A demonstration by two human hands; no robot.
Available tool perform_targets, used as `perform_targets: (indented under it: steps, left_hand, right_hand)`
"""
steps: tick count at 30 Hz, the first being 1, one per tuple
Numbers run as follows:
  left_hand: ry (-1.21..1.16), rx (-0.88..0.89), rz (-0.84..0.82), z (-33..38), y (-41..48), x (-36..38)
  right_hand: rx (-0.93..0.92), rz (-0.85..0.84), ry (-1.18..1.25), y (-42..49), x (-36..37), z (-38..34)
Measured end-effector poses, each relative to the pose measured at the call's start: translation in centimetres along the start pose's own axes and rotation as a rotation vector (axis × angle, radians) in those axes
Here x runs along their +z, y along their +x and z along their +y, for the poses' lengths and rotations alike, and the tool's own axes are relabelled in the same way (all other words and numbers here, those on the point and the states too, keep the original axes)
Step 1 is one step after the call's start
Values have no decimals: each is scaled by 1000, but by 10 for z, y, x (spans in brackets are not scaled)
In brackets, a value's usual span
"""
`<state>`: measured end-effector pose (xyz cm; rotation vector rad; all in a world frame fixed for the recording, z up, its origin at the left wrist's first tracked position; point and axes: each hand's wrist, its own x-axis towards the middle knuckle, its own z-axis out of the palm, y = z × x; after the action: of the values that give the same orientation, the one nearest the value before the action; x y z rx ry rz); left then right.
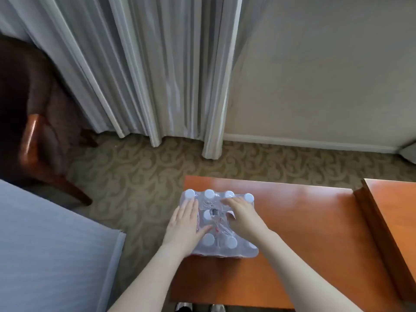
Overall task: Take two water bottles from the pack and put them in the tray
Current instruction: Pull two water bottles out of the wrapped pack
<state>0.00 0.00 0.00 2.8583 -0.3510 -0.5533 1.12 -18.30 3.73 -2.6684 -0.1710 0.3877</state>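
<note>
A shrink-wrapped pack of water bottles [217, 245] with white caps stands on the left end of an orange wooden table [304, 221]. My left hand [185, 224] lies flat on the pack's left side, fingers together and stretched out. My right hand [242, 216] rests on the top right of the pack, its fingers curled down into the plastic wrap near a barcode label [214, 212]. Whether the fingers pinch the wrap cannot be told. No tray is in view.
A second orange wooden surface [396, 212] adjoins the table at the right. A bed with a grey cover [49, 248] fills the lower left. A dark armchair [33, 122] stands at far left before grey curtains [146, 75]. Patterned carpet [146, 176] lies between.
</note>
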Motion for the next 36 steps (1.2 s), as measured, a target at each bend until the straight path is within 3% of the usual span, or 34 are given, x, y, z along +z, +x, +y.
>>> perform_targets:
  steps: [6,11,18,23,27,29,32,34,36]
  left_hand:
    - [147,35,45,-4,-4,29]
    - [109,37,98,-7,-2,37]
    - [69,64,131,-10,-1,42]
    - [80,58,120,-11,-1,43]
    - [84,57,120,-11,-1,43]
    - [98,62,115,-11,-2,44]
    - [98,65,133,-11,-2,44]
    - [92,66,137,-11,-1,45]
    - [77,66,139,-10,-1,45]
  right_hand:
    - [-35,-22,-34,11,20,-9]
    - [-107,-11,-22,5,1,-2]
    - [-70,125,-35,-63,-23,50]
    - [-177,169,-184,-100,10,71]
    - [-159,189,-192,-114,28,77]
    - [-88,212,-144,-122,29,74]
    - [85,412,32,-108,22,50]
    - [37,505,18,-76,13,26]
    - [-54,424,-84,-38,10,3]
